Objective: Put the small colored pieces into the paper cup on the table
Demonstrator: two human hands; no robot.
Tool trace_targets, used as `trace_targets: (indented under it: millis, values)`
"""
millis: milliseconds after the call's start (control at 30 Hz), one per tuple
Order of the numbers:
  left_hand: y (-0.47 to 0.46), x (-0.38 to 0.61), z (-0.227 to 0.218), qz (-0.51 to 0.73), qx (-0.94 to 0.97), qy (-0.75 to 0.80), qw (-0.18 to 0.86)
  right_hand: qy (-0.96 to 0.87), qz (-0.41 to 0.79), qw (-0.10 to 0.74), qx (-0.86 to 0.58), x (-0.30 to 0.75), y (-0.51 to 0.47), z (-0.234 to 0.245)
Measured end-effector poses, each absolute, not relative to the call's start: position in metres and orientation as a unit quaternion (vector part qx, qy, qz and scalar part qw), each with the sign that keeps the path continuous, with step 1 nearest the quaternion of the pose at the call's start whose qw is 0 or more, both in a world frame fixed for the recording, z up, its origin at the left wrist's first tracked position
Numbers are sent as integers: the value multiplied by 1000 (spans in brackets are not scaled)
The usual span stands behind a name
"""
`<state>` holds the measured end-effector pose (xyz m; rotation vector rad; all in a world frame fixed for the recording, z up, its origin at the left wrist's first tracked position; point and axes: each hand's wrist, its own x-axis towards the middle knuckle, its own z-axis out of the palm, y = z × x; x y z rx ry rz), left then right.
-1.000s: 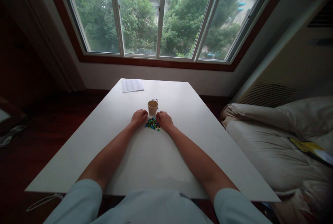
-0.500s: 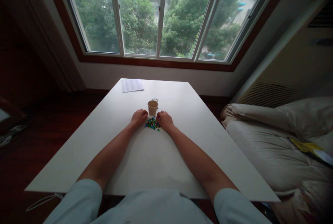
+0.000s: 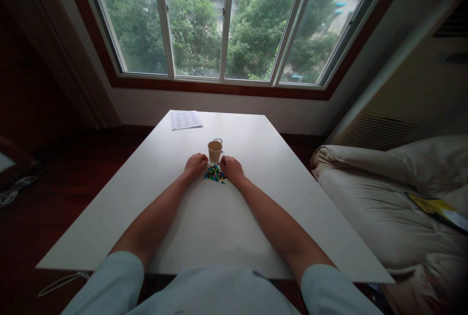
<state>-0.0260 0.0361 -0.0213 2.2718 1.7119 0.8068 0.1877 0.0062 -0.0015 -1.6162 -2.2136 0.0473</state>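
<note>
A small brown paper cup (image 3: 215, 153) stands upright on the white table (image 3: 234, 222); no contents can be made out inside it. Just in front of it lies a loose pile of tiny multicoloured pieces (image 3: 215, 173), too small to name. My left hand (image 3: 196, 164) rests on the table left of the cup and pile, fingers curled inward. On the other side, my right hand (image 3: 231, 167) lies curled at the pile's right edge, close to the cup's base. Whatever either hand has between its fingers, if anything, is hidden.
Behind the cup is a thin dark ring or cord (image 3: 218, 140). Printed paper sheets (image 3: 186, 120) lie at the table's far left corner. A pale sofa (image 3: 376, 198) stands to the right, and a window (image 3: 223, 27) is beyond the table.
</note>
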Motion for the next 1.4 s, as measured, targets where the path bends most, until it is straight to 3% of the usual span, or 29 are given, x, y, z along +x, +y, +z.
trace_targets:
  millis: [733,1400]
  values:
    - [35,-26,-20,268,772,572,73,-793,62,286,-534,189,17,-16]
    - [32,-25,-16,267,767,578,79,-800,66,260,-537,188,12,-9]
